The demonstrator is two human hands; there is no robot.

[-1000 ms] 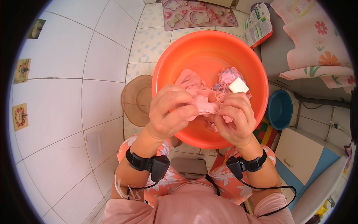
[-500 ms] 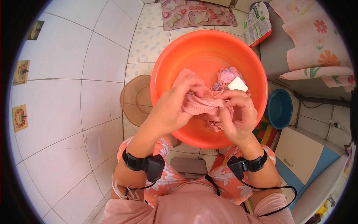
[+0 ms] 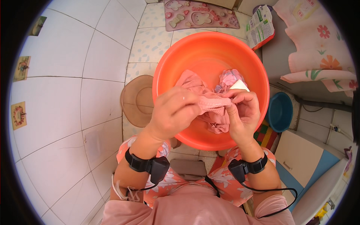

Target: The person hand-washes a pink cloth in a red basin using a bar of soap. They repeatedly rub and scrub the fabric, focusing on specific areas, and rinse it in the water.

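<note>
A big orange basin (image 3: 198,52) stands on the tiled floor in front of me. Over its near half both my hands grip a wet pink cloth (image 3: 210,103). My left hand (image 3: 173,112) is closed around the cloth's left part. My right hand (image 3: 243,110) pinches its right end between thumb and fingers. More of the cloth hangs down below my hands into the basin. A second crumpled pink and purple cloth (image 3: 228,78) lies in the basin beside a white bar of soap (image 3: 239,85).
A brown round stool (image 3: 138,100) stands left of the basin, and a small blue basin (image 3: 279,111) to its right. A patterned mat (image 3: 200,15) lies beyond. A packet (image 3: 260,28) and flowered fabric (image 3: 318,45) sit at upper right. Tiled wall at left.
My hands have shifted along the pink cloth, rubbing it between them, and sit a little lower and closer together over the basin than a second ago.
</note>
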